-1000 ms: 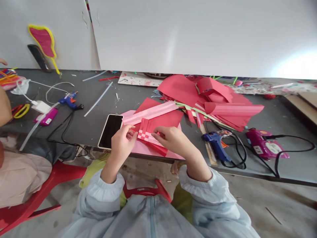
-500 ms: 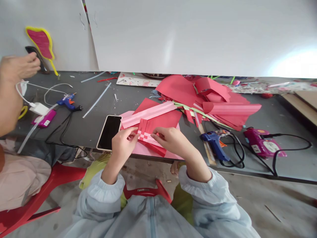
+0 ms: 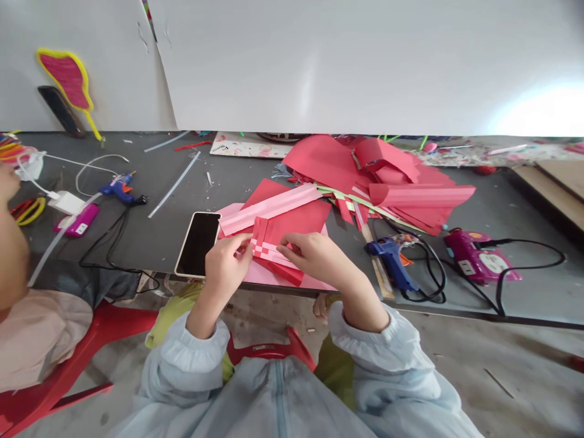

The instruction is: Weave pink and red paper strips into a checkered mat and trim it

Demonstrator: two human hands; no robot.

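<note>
Between my hands is a small checkered weave of red and pink paper strips (image 3: pixel 263 248), with red strip ends sticking up from its far side. My left hand (image 3: pixel 227 261) is closed, thumb and forefinger pinching the left edge of the weave. On the other side my right hand (image 3: pixel 314 254) has its fingers pinched at the pink strips running right from the weave; the fingertips are partly hidden. Under the weave lie red paper sheets (image 3: pixel 298 225) on a pink sheet (image 3: pixel 314 281). A wide pink paper strip (image 3: pixel 274 210) crosses the red sheet just beyond.
A phone (image 3: pixel 198 244) lies left of my left hand. Cut red paper (image 3: pixel 328 161) is heaped behind. On the right are a blue glue gun (image 3: pixel 393 263) and a purple power socket (image 3: pixel 477 258); another glue gun (image 3: pixel 118 187) lies left. A co-worker's arm (image 3: pixel 11 243) is at far left.
The co-worker's hand has come down and left, away from the phone leaning on the board. The view has shifted slightly; my hands keep nearly the same hold on the weave.
</note>
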